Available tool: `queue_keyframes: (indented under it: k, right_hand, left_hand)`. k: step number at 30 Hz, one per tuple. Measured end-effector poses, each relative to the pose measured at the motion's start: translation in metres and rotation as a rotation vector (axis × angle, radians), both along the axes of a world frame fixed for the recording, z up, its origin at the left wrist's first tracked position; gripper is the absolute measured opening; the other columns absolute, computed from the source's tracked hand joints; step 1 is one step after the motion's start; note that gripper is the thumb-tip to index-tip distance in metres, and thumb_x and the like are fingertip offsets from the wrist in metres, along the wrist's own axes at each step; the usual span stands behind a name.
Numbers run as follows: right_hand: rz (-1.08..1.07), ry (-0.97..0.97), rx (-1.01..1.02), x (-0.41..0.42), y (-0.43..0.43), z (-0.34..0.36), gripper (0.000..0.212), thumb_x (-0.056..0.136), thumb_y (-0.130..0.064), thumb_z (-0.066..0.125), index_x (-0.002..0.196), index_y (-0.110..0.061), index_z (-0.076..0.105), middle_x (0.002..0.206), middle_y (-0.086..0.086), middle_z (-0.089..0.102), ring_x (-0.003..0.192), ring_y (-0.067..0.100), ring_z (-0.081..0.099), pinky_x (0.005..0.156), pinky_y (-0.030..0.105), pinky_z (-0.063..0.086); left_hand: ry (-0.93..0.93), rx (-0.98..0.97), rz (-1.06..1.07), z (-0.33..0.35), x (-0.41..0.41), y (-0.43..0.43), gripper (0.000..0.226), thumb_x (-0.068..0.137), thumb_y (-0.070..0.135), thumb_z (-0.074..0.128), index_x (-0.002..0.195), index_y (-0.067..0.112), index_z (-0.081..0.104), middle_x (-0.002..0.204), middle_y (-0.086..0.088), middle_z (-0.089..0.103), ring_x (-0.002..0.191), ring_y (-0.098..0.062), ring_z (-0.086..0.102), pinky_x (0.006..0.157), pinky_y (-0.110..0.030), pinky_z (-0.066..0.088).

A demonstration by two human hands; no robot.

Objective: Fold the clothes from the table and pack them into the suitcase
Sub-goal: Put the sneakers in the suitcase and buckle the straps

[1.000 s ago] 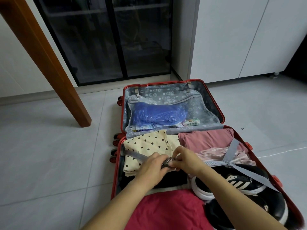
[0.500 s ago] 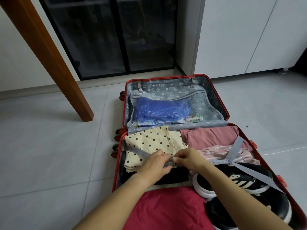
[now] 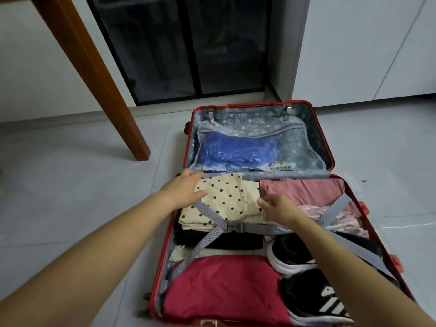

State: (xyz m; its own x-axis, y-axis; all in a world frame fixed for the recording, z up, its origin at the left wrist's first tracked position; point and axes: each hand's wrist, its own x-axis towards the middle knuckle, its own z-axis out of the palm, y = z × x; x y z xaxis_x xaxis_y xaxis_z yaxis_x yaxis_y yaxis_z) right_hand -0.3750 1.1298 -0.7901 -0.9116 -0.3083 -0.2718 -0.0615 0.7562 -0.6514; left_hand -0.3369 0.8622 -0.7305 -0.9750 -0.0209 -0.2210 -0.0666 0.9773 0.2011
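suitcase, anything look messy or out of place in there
Nothing is spilled or damaged in the suitcase. The cross straps are buckled, but the buckle sits left of centre, and the polka-dot top under them lies rumpled and skewed, its edge bunched beside the pink garment. The left hand rests flat on it.

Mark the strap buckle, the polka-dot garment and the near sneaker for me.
strap buckle [image 3: 234,226]: head view, on the middle of the clasp.
polka-dot garment [image 3: 227,195]: head view, on its cream top fold.
near sneaker [image 3: 304,294]: head view, on its black upper, left of the white stripes.
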Motion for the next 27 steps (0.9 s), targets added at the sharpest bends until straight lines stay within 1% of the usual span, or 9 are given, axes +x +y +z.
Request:
queue_keyframes:
  k: [3, 10, 15, 17, 20, 22, 23, 25, 27]
  right_hand:
    - [-0.008, 0.013, -0.038, -0.006, 0.003, 0.004, 0.034, 0.095, -0.037, 0.052, 0.109, -0.010, 0.067, 0.087, 0.001, 0.063, 0.078, 0.017, 0.059, 0.075, 0.028, 0.047]
    - [-0.003, 0.058, 0.033, -0.017, 0.007, 0.019, 0.029, 0.096, -0.035, 0.051, 0.112, -0.016, 0.065, 0.087, -0.009, 0.060, 0.066, -0.010, 0.048, 0.055, 0.007, 0.033]
    - [-0.069, 0.032, 0.073, -0.032, -0.009, 0.009, 0.025, 0.094, -0.039, 0.052, 0.108, -0.023, 0.065, 0.089, -0.009, 0.068, 0.072, 0.003, 0.061, 0.060, 0.014, 0.044]
    - [-0.104, 0.024, 0.069, -0.040, -0.021, 0.001, 0.038, 0.089, -0.052, 0.050, 0.111, -0.024, 0.062, 0.088, -0.010, 0.067, 0.071, 0.002, 0.060, 0.066, 0.020, 0.049]
    - [-0.069, 0.051, 0.159, -0.053, -0.033, -0.014, 0.072, 0.070, -0.080, 0.029, 0.122, -0.037, 0.053, 0.105, -0.011, 0.065, 0.087, 0.001, 0.060, 0.081, 0.026, 0.052]
    - [0.008, 0.085, 0.328, -0.061, -0.041, -0.021, 0.054, 0.079, -0.075, 0.036, 0.129, -0.054, 0.038, 0.134, -0.010, 0.051, 0.113, 0.007, 0.051, 0.099, 0.032, 0.043]
    - [0.039, 0.074, 0.398, -0.064, -0.044, -0.022, 0.057, 0.078, -0.076, 0.038, 0.131, -0.059, 0.031, 0.149, -0.011, 0.034, 0.129, 0.014, 0.039, 0.109, 0.038, 0.034]
    - [0.069, 0.018, 0.469, -0.071, -0.051, -0.027, 0.089, 0.056, -0.096, 0.021, 0.138, -0.061, 0.015, 0.158, -0.010, 0.005, 0.145, 0.024, 0.011, 0.115, 0.047, 0.012]
    - [0.059, 0.040, 0.519, -0.081, -0.060, -0.033, 0.115, 0.037, -0.103, 0.006, 0.142, -0.057, -0.001, 0.158, -0.006, -0.012, 0.146, 0.025, -0.006, 0.116, 0.047, 0.001]
  left_hand:
    - [0.023, -0.066, 0.048, 0.008, -0.022, -0.026, 0.067, 0.090, 0.048, 0.052, 0.148, 0.027, 0.024, 0.142, -0.006, 0.034, 0.119, -0.023, 0.051, 0.098, -0.038, 0.045]
    - [-0.007, -0.103, 0.173, -0.013, -0.073, -0.090, 0.072, 0.090, 0.050, 0.051, 0.149, 0.021, 0.021, 0.148, -0.013, 0.031, 0.129, -0.029, 0.042, 0.103, -0.042, 0.041]
    - [-0.083, -0.013, 0.229, -0.046, -0.114, -0.128, 0.074, 0.091, 0.051, 0.050, 0.149, 0.017, 0.020, 0.149, -0.014, 0.032, 0.132, -0.030, 0.040, 0.105, -0.043, 0.039]
    - [-0.069, 0.048, 0.247, -0.059, -0.134, -0.139, 0.073, 0.092, 0.049, 0.049, 0.148, 0.012, 0.022, 0.148, -0.014, 0.035, 0.131, -0.029, 0.041, 0.106, -0.041, 0.038]
    - [-0.032, 0.133, 0.288, -0.076, -0.165, -0.150, 0.072, 0.093, 0.047, 0.048, 0.148, 0.008, 0.024, 0.150, -0.014, 0.034, 0.134, -0.030, 0.038, 0.108, -0.039, 0.036]
    - [-0.020, 0.202, 0.339, -0.088, -0.187, -0.156, 0.071, 0.094, 0.046, 0.048, 0.147, 0.006, 0.024, 0.150, -0.015, 0.034, 0.135, -0.031, 0.038, 0.108, -0.039, 0.035]
    - [-0.021, 0.242, 0.363, -0.095, -0.198, -0.158, 0.071, 0.093, 0.046, 0.049, 0.147, 0.005, 0.025, 0.150, -0.016, 0.034, 0.134, -0.033, 0.038, 0.107, -0.040, 0.036]
    - [-0.017, 0.315, 0.395, -0.106, -0.217, -0.161, 0.072, 0.092, 0.047, 0.050, 0.147, 0.006, 0.026, 0.149, -0.016, 0.036, 0.131, -0.034, 0.041, 0.103, -0.042, 0.041]
    - [-0.037, 0.427, 0.439, -0.117, -0.231, -0.159, 0.072, 0.092, 0.048, 0.052, 0.147, 0.010, 0.025, 0.148, -0.013, 0.037, 0.126, -0.034, 0.046, 0.093, -0.042, 0.048]
